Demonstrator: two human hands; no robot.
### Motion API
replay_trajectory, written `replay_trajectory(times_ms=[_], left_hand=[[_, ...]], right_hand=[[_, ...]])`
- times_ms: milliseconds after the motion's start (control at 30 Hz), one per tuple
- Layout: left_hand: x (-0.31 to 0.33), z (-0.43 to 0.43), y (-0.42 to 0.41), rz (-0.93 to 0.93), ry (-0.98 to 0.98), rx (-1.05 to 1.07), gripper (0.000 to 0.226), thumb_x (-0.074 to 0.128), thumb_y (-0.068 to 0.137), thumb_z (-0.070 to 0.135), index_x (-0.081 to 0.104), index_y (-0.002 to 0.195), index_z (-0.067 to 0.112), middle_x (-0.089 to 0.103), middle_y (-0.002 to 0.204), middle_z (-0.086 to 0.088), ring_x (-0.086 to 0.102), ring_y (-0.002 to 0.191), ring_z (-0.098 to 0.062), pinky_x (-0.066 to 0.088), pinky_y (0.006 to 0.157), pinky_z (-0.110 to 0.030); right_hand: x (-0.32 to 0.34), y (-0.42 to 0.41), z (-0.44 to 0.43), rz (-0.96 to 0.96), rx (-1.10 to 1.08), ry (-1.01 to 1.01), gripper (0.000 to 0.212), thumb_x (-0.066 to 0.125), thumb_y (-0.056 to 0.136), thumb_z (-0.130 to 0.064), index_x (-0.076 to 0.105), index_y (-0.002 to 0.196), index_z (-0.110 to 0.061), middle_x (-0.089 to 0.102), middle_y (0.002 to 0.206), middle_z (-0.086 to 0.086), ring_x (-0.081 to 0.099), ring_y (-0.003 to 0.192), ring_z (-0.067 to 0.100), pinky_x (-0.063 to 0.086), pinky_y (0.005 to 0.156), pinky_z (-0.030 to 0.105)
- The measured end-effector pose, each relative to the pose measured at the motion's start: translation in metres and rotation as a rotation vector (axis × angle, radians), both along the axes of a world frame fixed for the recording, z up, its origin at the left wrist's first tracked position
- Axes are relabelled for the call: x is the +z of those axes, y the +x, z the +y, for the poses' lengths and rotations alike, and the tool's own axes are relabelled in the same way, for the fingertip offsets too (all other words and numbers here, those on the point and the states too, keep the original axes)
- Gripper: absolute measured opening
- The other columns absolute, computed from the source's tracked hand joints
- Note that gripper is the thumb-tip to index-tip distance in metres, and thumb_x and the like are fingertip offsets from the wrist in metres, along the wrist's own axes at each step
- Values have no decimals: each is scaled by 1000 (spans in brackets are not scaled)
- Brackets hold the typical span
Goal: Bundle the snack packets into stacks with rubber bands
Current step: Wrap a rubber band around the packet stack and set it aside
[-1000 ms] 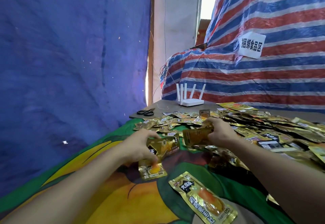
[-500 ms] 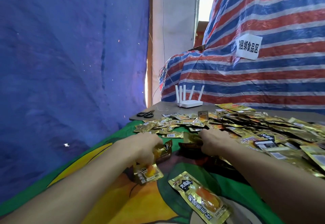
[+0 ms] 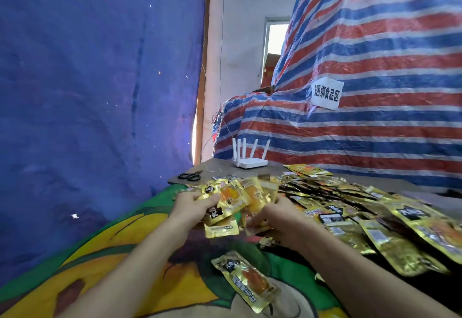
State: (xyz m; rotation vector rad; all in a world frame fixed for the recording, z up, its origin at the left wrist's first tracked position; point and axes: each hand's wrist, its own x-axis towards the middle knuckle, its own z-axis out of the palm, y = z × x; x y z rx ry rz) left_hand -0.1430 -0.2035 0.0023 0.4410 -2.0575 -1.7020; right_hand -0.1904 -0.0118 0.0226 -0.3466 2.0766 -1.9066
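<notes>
Both hands hold up a fanned bunch of gold snack packets (image 3: 236, 199) above the table's middle. My left hand (image 3: 192, 205) grips the bunch from the left, thumb on top. My right hand (image 3: 277, 214) grips it from the right, partly hidden behind the packets. One gold packet (image 3: 246, 280) lies alone on the cloth close to me. A large loose pile of gold packets (image 3: 362, 207) covers the right side of the table. I see no rubber band.
A colourful green and yellow cloth (image 3: 120, 255) covers the near table. Black scissors (image 3: 190, 176) and a white router (image 3: 250, 160) sit at the far edge. A blue tarp (image 3: 87, 80) hangs left; a striped tarp (image 3: 375, 67) rises behind the pile.
Both hands have come together and lifted their packets off the cloth into one fanned bunch. The camera view has tilted down slightly.
</notes>
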Motion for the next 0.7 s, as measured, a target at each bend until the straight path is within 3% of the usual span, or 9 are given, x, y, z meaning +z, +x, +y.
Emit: replay_trajectory(times_ms=[100, 167, 267, 367, 433, 467, 567, 633, 700], left_hand=[[-9, 39, 5, 78, 183, 6, 51, 81, 79, 44, 71, 91, -4, 73, 90, -22, 66, 85, -31, 53, 88, -46], [-14, 66, 8, 140, 175, 41, 44, 80, 74, 52, 67, 74, 11, 70, 79, -6, 63, 77, -24, 51, 77, -37], [-25, 100, 18, 199, 112, 21, 46, 78, 64, 60, 65, 68, 15, 62, 59, 9, 55, 64, -16, 45, 63, -32], [-40, 115, 22, 179, 114, -176, 58, 81, 57, 56, 72, 93, 12, 74, 80, -7, 70, 76, -18, 59, 74, -47], [-45, 116, 22, 157, 92, -262, 70, 84, 54, 51, 62, 113, 20, 73, 96, -3, 73, 84, -9, 60, 74, -33], [-47, 115, 22, 160, 103, -288, 73, 85, 54, 46, 58, 117, 23, 73, 101, -5, 73, 89, -12, 60, 78, -33], [-50, 111, 20, 200, 117, -372, 52, 90, 63, 32, 66, 108, 22, 75, 104, -10, 71, 97, -25, 57, 89, -40], [-51, 109, 22, 236, 49, -422, 25, 78, 69, 27, 73, 93, 23, 76, 91, -1, 71, 85, -15, 55, 74, -25], [-51, 111, 26, 249, -13, -469, 19, 71, 69, 22, 75, 87, 23, 75, 83, 2, 69, 77, -10, 52, 67, -20]], right_hand=[[-9, 27, 18, -74, 35, -77, 31, 58, 75, 24, 52, 100, 6, 66, 78, 22, 67, 66, 35, 56, 61, 40], [-17, 41, 28, -94, -17, -128, 27, 51, 75, 21, 53, 95, 4, 62, 69, 20, 63, 67, 37, 52, 64, 42], [-28, 55, 48, -42, -187, -216, 27, 45, 76, 18, 54, 93, -1, 58, 66, 13, 59, 58, 30, 50, 50, 33], [-45, 66, 68, 54, -264, -275, 26, 46, 81, 13, 60, 94, -5, 60, 79, 11, 60, 70, 29, 56, 60, 42], [-58, 73, 76, 132, -232, -291, 22, 58, 91, 3, 65, 103, -13, 72, 92, 10, 69, 86, 31, 60, 81, 53], [-62, 75, 79, 190, -211, -281, 20, 65, 92, -3, 66, 107, -17, 76, 94, 6, 73, 88, 26, 62, 78, 47], [-67, 75, 82, 341, -196, -191, 24, 72, 90, -8, 66, 107, -22, 76, 92, -12, 73, 85, 6, 57, 64, 18], [-68, 73, 83, 413, -233, -135, 24, 76, 87, -8, 67, 103, -25, 76, 90, -11, 72, 86, 3, 55, 66, 16], [-69, 71, 85, 447, -284, -115, 24, 81, 82, -12, 69, 99, -24, 77, 89, -9, 73, 84, 4, 55, 66, 15]])
